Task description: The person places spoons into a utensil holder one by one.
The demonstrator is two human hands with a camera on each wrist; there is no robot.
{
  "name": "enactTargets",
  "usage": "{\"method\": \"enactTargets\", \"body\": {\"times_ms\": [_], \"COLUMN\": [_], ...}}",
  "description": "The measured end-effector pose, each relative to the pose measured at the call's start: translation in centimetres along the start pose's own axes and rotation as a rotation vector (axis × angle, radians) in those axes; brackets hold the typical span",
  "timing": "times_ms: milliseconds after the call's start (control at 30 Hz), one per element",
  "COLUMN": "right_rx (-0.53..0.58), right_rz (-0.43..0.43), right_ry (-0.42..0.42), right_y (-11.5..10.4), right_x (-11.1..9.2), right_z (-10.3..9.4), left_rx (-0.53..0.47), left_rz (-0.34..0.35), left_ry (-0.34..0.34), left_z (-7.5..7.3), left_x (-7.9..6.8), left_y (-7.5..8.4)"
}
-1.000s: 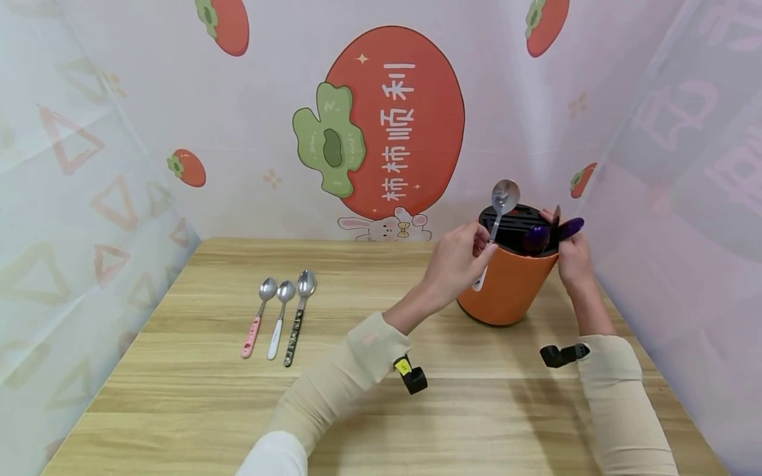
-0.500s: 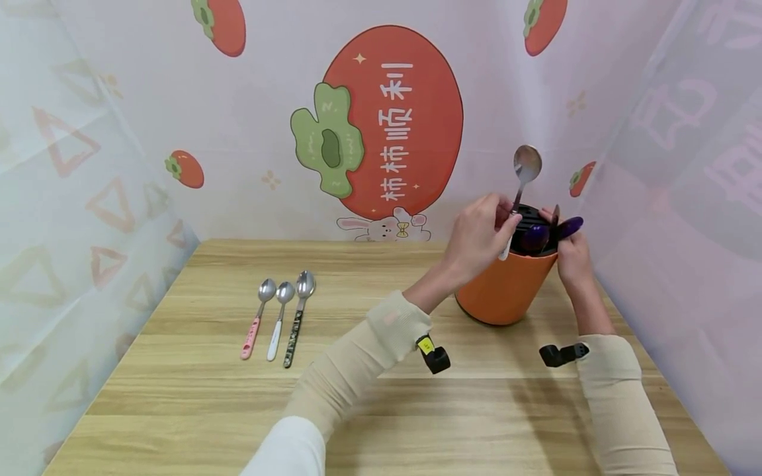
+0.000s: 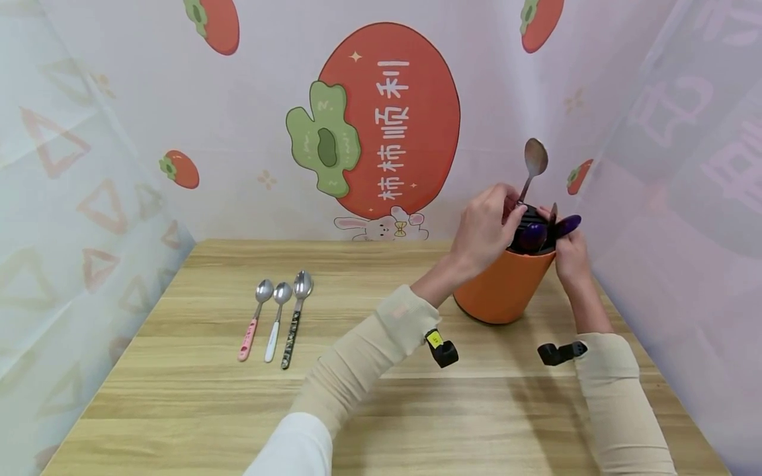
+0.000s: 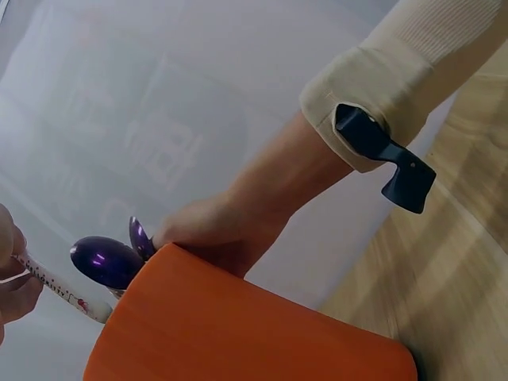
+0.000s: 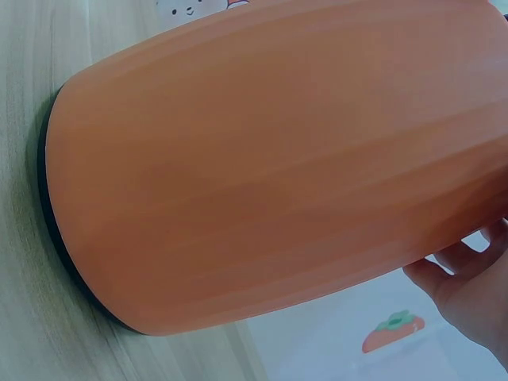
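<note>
White-handled spoon (image 3: 536, 157) pinched in left hand (image 3: 485, 226); right hand (image 3: 573, 261) grips orange utensil holder (image 3: 503, 289). Risk: slanted entry could jam handle (image 4: 62, 288) against purple utensils (image 3: 532, 235).

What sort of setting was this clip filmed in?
Probably a staged tabletop booth: a cartoon-printed backdrop walls in three sides of a wood-grain table, which bears an orange utensil holder.

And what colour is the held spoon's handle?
White handle, with dark and red markings, clearest in the left wrist view.
</note>
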State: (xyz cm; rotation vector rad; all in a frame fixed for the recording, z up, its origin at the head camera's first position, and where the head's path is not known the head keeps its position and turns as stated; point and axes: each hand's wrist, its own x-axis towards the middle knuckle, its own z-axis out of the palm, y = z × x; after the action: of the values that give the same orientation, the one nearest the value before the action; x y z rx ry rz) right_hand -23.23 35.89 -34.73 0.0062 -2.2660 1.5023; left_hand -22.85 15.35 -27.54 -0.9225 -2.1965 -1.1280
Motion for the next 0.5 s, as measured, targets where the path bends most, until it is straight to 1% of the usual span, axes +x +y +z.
{"method": "enactTargets", "body": {"times_ms": [133,200,267,433,500], "right_rx": [0.013,0.013,-0.004,-0.045,-0.031], "right_rz": [0.004,0.017,0.011,0.001,0.019], "right_ry": [0.001,-0.003,-0.006,-0.010,-0.017], "right_y": [-0.1,0.0,0.0,-0.1,-0.1], "right_x": [0.1,0.1,0.1,0.0,0.0], "right_z": [0.0,-0.1,-0.1,-0.1,-0.1], "left_rx": [0.031,0.061,0.095,0.148,0.162], "left_rz": [0.018,0.020,0.022,-0.001,-0.012], "left_ry": [-0.012,-0.032,-0.055,-0.094,-0.105], "left_z": [0.4,0.7,1.0,1.7,1.9], "left_x": [0.0,-0.1,-0.2,-0.8,-1.0], "left_y": [-0.2,-0.4,-0.7,-1.5,-1.8]}}
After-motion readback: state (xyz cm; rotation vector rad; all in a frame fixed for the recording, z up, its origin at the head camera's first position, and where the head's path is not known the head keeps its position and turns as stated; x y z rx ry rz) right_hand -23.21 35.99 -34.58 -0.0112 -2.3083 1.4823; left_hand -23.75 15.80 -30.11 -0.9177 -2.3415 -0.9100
